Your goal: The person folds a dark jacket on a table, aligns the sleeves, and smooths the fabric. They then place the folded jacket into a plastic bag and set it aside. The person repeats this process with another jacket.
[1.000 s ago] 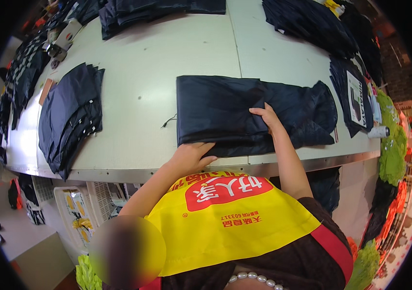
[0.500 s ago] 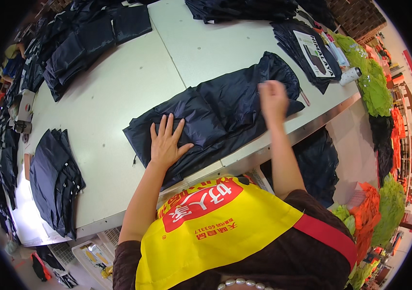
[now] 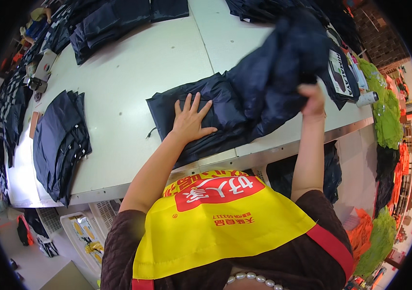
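A shiny dark navy garment (image 3: 218, 99) of thin fabric lies across the table in front of me. My left hand (image 3: 190, 123) rests flat on its left part, palm down with fingers spread. At the right, my right hand (image 3: 313, 100) is closed on the garment's edge and holds that end up off the table. The lifted fabric is smeared by motion, so I cannot tell which part of the garment it is. A short dark cord end sticks out by its left edge.
Folded dark garments lie in a stack (image 3: 61, 145) at the left and in piles (image 3: 114, 29) at the back. At the right are a packaged dark item (image 3: 339, 72) and a white thread cone (image 3: 367, 99). The table's metal front edge (image 3: 283, 152) runs before me; lime-green fabric (image 3: 377, 104) hangs beyond.
My right hand has moved right with the garment's right end, which has risen and swung up. My left hand stays flat on the fabric. The whole view has shifted slightly.
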{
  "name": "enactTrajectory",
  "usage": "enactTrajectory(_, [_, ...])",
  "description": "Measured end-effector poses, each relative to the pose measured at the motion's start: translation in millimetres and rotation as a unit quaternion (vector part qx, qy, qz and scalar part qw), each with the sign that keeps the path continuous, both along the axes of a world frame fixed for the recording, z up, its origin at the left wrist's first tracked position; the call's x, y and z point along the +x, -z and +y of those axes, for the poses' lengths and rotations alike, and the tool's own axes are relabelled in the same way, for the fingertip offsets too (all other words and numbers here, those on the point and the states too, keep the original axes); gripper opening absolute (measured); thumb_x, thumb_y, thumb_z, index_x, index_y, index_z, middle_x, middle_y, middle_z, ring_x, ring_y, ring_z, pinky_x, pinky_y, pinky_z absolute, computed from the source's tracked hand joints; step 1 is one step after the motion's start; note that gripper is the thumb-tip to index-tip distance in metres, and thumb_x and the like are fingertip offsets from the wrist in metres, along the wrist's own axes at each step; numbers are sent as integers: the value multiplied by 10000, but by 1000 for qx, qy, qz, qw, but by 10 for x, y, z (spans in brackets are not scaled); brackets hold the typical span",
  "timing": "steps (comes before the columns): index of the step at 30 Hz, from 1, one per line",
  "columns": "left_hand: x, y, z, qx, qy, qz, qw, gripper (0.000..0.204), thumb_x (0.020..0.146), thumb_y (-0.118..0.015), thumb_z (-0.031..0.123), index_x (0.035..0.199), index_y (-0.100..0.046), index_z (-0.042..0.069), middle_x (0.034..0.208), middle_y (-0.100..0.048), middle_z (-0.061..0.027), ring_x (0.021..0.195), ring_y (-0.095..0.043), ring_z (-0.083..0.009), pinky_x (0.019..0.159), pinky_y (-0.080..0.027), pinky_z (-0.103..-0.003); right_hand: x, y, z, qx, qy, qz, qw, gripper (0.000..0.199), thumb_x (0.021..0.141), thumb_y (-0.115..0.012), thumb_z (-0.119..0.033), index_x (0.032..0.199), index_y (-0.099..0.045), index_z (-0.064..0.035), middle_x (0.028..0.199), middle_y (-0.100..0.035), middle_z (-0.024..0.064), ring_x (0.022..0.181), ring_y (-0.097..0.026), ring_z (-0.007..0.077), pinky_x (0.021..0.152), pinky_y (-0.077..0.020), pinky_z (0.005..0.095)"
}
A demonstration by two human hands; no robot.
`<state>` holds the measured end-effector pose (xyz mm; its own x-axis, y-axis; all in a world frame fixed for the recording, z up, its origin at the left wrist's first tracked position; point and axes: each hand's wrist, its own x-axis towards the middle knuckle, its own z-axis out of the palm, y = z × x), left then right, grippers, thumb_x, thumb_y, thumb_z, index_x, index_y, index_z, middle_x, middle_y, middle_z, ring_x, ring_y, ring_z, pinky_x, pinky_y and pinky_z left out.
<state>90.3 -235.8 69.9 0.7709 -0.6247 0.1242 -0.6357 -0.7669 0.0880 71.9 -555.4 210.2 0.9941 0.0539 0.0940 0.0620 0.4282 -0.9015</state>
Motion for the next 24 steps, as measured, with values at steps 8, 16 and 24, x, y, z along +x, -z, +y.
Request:
enactTrajectory(8, [-59, 582, 335, -198, 37, 127, 971, 622, 811, -562, 456, 1337, -452, 142, 1383, -405, -172, 1288, -368, -322, 1052, -267, -452, -197, 742, 1870, -567, -370, -126, 725, 651, 686, -532, -128, 1329, -471, -212, 1257, -568, 101, 1129, -485, 337, 1075, -273, 429])
enactTrajectory(16, [-559, -505, 969, -68, -31, 203, 976, 433, 822, -598, 261, 1223, -565, 98, 1331, -483, -121, 1251, -430, -276, 1035, -347, -378, -133, 1044, 1865, -601, -353, -115, 708, 717, 682, -573, -147, 1377, -401, -181, 999, -642, 167, 982, -559, 348, 1073, -251, 457])
enactTrajectory(24, [552, -885, 988, -171, -6, -60, 983, 652, 763, -673, 470, 1303, -487, 154, 1192, -578, -190, 1223, -449, -342, 997, -367, -428, -435, 1020, 2253, -761, -242, -234, 554, 790, 691, -654, -254, 1399, -352, -74, 879, -620, 163, 882, -588, 304, 1023, -243, 554])
